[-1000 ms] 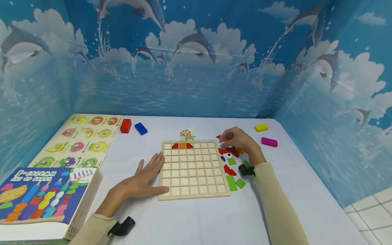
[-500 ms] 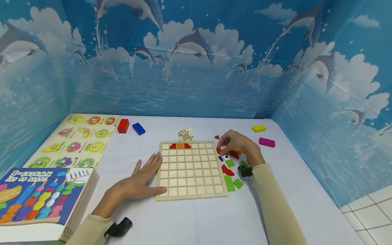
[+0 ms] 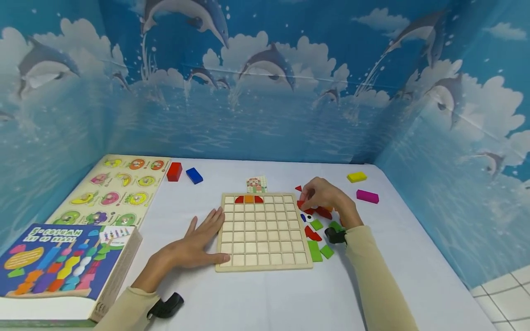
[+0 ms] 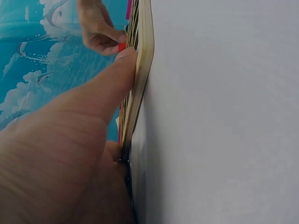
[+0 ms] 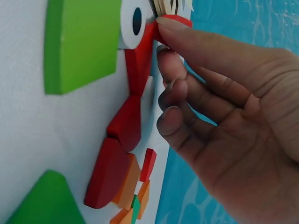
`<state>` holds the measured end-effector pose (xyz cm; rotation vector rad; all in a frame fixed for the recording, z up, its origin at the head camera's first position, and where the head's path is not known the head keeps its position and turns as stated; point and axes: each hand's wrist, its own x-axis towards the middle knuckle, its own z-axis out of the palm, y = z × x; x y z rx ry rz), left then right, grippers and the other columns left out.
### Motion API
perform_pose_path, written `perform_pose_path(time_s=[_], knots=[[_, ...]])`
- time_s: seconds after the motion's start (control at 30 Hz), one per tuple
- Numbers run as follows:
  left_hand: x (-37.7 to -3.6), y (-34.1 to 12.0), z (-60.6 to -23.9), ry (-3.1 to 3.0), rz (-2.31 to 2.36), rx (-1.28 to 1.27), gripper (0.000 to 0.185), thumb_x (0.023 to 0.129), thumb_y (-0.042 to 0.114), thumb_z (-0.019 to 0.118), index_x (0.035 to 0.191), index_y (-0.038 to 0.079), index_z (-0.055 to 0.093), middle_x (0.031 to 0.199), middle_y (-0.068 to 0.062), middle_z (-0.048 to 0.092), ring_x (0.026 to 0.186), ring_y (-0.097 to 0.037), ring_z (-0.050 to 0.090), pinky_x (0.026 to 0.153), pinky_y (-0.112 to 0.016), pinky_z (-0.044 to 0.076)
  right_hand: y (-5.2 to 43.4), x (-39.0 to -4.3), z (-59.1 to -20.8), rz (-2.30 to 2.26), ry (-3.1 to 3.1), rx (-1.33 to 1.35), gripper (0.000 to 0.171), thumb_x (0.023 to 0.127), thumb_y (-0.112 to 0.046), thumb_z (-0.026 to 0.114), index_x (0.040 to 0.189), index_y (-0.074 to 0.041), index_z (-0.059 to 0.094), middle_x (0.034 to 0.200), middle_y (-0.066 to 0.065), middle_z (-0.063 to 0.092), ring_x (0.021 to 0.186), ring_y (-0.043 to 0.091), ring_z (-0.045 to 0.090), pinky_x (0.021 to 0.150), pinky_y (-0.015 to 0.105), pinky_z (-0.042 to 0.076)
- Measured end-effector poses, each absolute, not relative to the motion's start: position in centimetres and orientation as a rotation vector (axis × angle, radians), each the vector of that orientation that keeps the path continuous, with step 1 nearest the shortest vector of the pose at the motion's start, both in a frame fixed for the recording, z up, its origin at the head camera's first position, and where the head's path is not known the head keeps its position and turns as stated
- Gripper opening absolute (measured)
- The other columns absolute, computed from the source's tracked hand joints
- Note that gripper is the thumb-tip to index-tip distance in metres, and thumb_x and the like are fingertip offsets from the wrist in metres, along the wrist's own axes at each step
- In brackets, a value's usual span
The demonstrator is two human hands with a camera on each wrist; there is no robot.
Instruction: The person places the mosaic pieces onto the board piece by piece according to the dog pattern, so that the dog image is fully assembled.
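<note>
My left hand (image 3: 190,248) lies spread along the left side of a gridded wooden board (image 3: 265,268), its thumb resting on the near left corner. In the board's back row sit an orange piece (image 3: 249,199) and two red curved pieces, one either side of it. Just past the right edge, my right hand (image 3: 325,195) pinches a red block (image 5: 180,20) between thumb and fingers; its full shape is hidden. Below that hand lie more red pieces (image 3: 313,233), a white piece with an eye (image 5: 133,23) and green pieces (image 3: 314,251).
A small pattern card (image 3: 257,184) lies behind the board. At the left are a fruit puzzle board (image 3: 124,179) and a boxed bead set (image 3: 70,266). Red (image 3: 174,172), blue (image 3: 194,175), yellow (image 3: 357,177) and magenta (image 3: 367,196) blocks stand farther back. Dolphin-print curtains (image 3: 248,124) surround the table.
My right hand has come down slightly among the loose pieces and now pinches a red block. The left hand keeps its place on the board. The head view shifts a little.
</note>
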<state>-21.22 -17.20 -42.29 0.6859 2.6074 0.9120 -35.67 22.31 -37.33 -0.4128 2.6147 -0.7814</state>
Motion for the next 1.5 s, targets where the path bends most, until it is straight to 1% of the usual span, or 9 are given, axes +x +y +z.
perform_pose_path(time_s=[0.27,0.37,0.5,0.73,0.9,1.07,1.17,1.3,1.5], knots=[[-20.6,-17.4,-42.6,2.620,0.875,0.632,0.115,0.096,0.058,0.076,0.173,0.004,0.009,0.182,-0.010,-0.001,0.168,-0.032,-0.008,0.128,-0.065,-0.017,22.0,-35.5,-37.5,-0.868,2.581,-0.628,0.022,0.095,-0.006,0.082,0.117,-0.001,0.081,0.087,0.007,0.079,0.076,0.022,0.067,0.073,0.032,0.058],[-20.5,-17.5,-42.6,2.624,0.897,0.627,0.114,0.096,0.056,0.077,0.173,0.003,0.010,0.182,-0.011,0.000,0.168,-0.033,-0.007,0.128,-0.065,-0.017,21.5,-35.3,-37.3,-0.914,2.570,-0.661,0.019,0.094,-0.004,0.082,0.112,0.002,0.082,0.087,0.009,0.080,0.077,0.025,0.069,0.073,0.032,0.059],[-20.5,-17.5,-42.6,2.614,0.920,0.629,0.115,0.096,0.055,0.077,0.172,0.003,0.008,0.182,-0.011,-0.002,0.168,-0.032,-0.008,0.128,-0.064,-0.018,20.7,-35.0,-36.8,-0.949,2.597,-0.615,0.010,0.091,-0.005,0.085,0.100,-0.001,0.082,0.083,0.008,0.078,0.077,0.029,0.068,0.068,0.031,0.057],[-20.8,-17.3,-42.6,2.625,0.883,0.630,0.118,0.094,0.058,0.077,0.173,0.004,0.007,0.182,-0.011,-0.002,0.168,-0.032,-0.008,0.129,-0.064,-0.017,19.3,-34.2,-36.2,-1.059,2.567,-0.716,0.015,0.093,-0.002,0.083,0.105,0.005,0.080,0.086,0.014,0.080,0.079,0.038,0.071,0.064,0.033,0.054],[-20.9,-17.1,-42.5,2.619,0.880,0.634,0.118,0.094,0.059,0.076,0.173,0.005,0.007,0.182,-0.010,-0.002,0.168,-0.031,-0.009,0.129,-0.063,-0.018,17.4,-33.2,-35.7,-1.195,2.455,-0.776,0.008,0.096,-0.004,0.081,0.101,0.002,0.081,0.090,0.018,0.081,0.081,0.046,0.071,0.061,0.040,0.057],[-20.9,-17.1,-42.3,2.618,0.875,0.638,0.117,0.095,0.059,0.076,0.173,0.004,0.007,0.182,-0.011,-0.002,0.168,-0.031,-0.008,0.128,-0.065,-0.017,13.9,-32.4,-35.7,-1.300,2.370,-0.819,0.005,0.097,-0.003,0.080,0.099,0.001,0.083,0.088,0.015,0.081,0.081,0.055,0.068,0.063,0.047,0.060],[-20.9,-17.2,-42.2,2.619,0.859,0.630,0.117,0.095,0.059,0.075,0.173,0.004,0.007,0.182,-0.010,-0.002,0.168,-0.031,-0.008,0.128,-0.066,-0.017,11.4,-32.2,-36.1,-1.328,2.334,-0.842,0.006,0.097,-0.003,0.079,0.100,0.002,0.083,0.085,0.014,0.080,0.076,0.047,0.071,0.068,0.054,0.063],[-21.0,-17.3,-42.3,2.616,0.845,0.638,0.117,0.095,0.061,0.074,0.173,0.005,0.006,0.182,-0.009,-0.004,0.168,-0.030,-0.010,0.128,-0.065,-0.018,8.4,-32.3,-36.6,-1.341,2.309,-0.819,0.008,0.098,-0.001,0.077,0.102,0.003,0.083,0.084,0.015,0.080,0.073,0.037,0.076,0.074,0.052,0.066],[-21.1,-17.2,-41.9,2.604,0.849,0.646,0.116,0.096,0.058,0.074,0.173,0.005,0.006,0.182,-0.009,-0.005,0.168,-0.031,-0.010,0.128,-0.065,-0.018,5.3,-32.9,-37.1,-1.279,2.396,-0.715,0.008,0.099,-0.001,0.077,0.101,0.003,0.084,0.083,0.015,0.080,0.068,0.024,0.076,0.072,0.043,0.067]])
